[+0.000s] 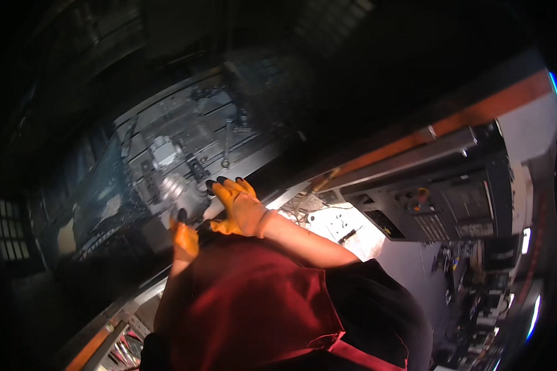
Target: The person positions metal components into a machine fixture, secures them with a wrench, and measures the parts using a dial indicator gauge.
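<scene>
A shiny, rounded metal part [184, 194], smeared by motion, is between my two hands above the near edge of a slotted machine table [192, 127]. My right hand [240, 209], in an orange glove with dark fingertips, curves round its right end, the thumb below. Against its near side, my left hand [184, 240], gloved alike, has a dark fingertip raised; its other fingers are mostly hidden. Just beyond the part, a pale metal block [165, 151] is on the table. A long spanner [226, 143] lies to its right.
Dark machine walls surround the table. An orange-edged sill [390, 146] runs along the front. At right stands a control panel [436, 207] with buttons and a screen. A brightly lit white surface [346, 227] with small items sits beside my right forearm.
</scene>
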Demonstrator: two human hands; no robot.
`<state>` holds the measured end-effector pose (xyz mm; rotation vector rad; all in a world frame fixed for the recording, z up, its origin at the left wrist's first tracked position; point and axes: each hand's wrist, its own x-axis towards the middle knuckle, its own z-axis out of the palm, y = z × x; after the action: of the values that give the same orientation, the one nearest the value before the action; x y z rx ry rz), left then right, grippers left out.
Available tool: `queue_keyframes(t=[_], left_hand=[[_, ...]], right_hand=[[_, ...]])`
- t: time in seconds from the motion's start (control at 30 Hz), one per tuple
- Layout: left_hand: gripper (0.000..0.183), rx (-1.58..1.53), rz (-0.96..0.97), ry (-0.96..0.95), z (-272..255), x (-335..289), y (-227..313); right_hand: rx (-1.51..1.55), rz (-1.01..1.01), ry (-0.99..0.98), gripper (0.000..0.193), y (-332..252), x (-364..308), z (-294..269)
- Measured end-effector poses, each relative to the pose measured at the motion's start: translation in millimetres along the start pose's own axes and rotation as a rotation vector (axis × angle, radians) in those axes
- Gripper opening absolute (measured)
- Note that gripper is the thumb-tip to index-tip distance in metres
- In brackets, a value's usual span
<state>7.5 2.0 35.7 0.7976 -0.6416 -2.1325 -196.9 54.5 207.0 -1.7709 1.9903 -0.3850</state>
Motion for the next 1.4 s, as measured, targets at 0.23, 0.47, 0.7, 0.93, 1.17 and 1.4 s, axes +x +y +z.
queue_keyframes(t=[0.23, 0.47, 0.7, 0.93, 1.17, 1.4], left_hand=[[0.078, -0.038, 0.152, -0.28, 95, 43, 20], [0.104, 1.593, 0.534, -0.185, 35, 112, 71], [0.084, 1.661, 0.695, -0.32, 63, 287, 87], [0.071, 1.835, 0.7, -0.49, 20, 353, 57], [0.065, 2.159, -0.009, -0.111, 78, 346, 38], [0.024, 0.957, -0.434, -0.019, 33, 366, 38]], right_hand=[[0.089, -0.073, 0.255, 0.075, 25, 70, 19], [1.909, 0.144, -0.005, 0.044, 140, 132, 61], [1.376, -0.22, 0.31, 0.063, 272, 264, 87], [0.276, -0.042, 0.385, 0.056, 262, 303, 109], [0.369, -0.093, 0.276, 0.039, 271, 310, 125], [0.248, -0.26, 0.445, 0.036, 299, 324, 171]])
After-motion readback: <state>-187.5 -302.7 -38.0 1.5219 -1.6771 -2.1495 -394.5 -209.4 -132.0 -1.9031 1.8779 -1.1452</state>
